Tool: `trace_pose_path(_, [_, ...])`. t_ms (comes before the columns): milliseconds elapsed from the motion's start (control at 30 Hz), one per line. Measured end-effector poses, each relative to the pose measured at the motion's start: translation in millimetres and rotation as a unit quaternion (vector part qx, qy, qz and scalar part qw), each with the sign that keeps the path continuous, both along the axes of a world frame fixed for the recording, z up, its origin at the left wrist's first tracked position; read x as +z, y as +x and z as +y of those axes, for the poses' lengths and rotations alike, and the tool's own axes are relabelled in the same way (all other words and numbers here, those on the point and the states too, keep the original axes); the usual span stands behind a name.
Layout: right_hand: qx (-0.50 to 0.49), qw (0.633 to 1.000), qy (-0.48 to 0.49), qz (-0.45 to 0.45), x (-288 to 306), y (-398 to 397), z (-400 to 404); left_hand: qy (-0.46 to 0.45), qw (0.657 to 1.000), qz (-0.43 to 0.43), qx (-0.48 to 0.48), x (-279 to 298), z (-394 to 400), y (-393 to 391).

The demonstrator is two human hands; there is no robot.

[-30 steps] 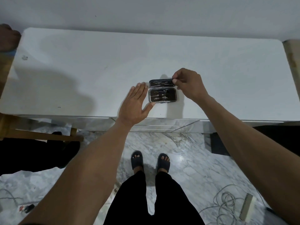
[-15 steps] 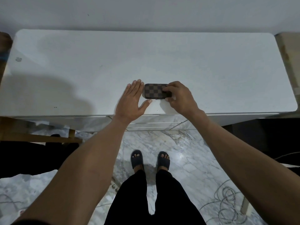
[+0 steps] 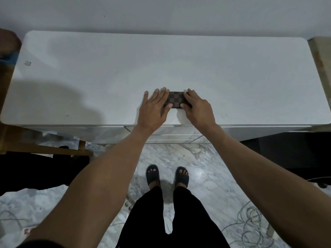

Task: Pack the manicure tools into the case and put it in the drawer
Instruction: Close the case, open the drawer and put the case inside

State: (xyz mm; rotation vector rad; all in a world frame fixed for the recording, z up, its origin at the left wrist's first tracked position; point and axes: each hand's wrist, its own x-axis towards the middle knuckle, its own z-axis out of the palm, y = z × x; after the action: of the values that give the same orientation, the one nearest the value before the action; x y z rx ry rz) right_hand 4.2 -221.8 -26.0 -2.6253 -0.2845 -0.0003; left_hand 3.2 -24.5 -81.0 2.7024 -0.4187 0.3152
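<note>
The manicure case (image 3: 176, 99), brown with a dark checker pattern, lies closed near the front edge of the white cabinet top (image 3: 107, 68). No tools show outside it. My left hand (image 3: 154, 109) lies flat with its fingers over the case's left end and its thumb at the front edge. My right hand (image 3: 198, 107) covers the right end, fingers on the lid and thumb at the front. Both hands press on the case from either side. The drawer fronts (image 3: 175, 134) below the top are closed.
A wall runs behind the cabinet. A wooden frame (image 3: 46, 149) stands at the lower left and a dark object (image 3: 295, 151) at the right. My sandalled feet (image 3: 167, 176) stand on the marble floor, with coiled cables (image 3: 254, 228) at the lower right.
The case was open with tools showing; my right hand folded the lid down. My left hand has since moved onto the case's left end, and both hands now hold it.
</note>
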Motion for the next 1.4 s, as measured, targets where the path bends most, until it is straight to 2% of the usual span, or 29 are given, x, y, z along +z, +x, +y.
trace_pose_path(167, [-0.001,1.000,-0.010,0.003,-2,-3,2,0.010,1.000,-0.005,-0.002,-5,1,2])
trace_pose_path(300, [-0.005,1.000,-0.016,0.014,4,-3,3,-0.004,1.000,0.023,-0.016,-2,2,2])
trace_pose_path(467, [0.005,0.993,-0.113,0.026,18,-7,5,-0.079,0.990,0.110,-0.038,13,10,-9])
trace_pose_path(533, [0.002,0.992,-0.124,0.028,19,-17,4,-0.076,0.989,0.119,-0.048,17,15,-23])
trace_pose_path(667, [0.009,0.990,-0.129,0.050,16,-52,1,-0.055,0.993,0.089,-0.056,12,28,-67])
trace_pose_path(800, [0.024,0.991,-0.124,0.038,12,-87,-2,-0.036,0.997,0.020,-0.060,0,35,-115])
trace_pose_path(900, [0.030,0.991,-0.128,0.025,8,-107,-6,-0.010,0.998,0.024,-0.053,-10,41,-139])
trace_pose_path(1100, [0.039,0.990,-0.136,0.008,-9,-151,-18,0.018,0.993,0.115,0.021,-13,40,-159])
trace_pose_path(1200, [0.037,0.988,-0.143,0.048,-20,-157,-26,0.032,0.984,0.167,0.048,-8,40,-152])
trace_pose_path(1400, [0.006,0.978,-0.170,0.120,-35,-136,-39,0.045,0.980,0.182,0.061,-7,39,-134])
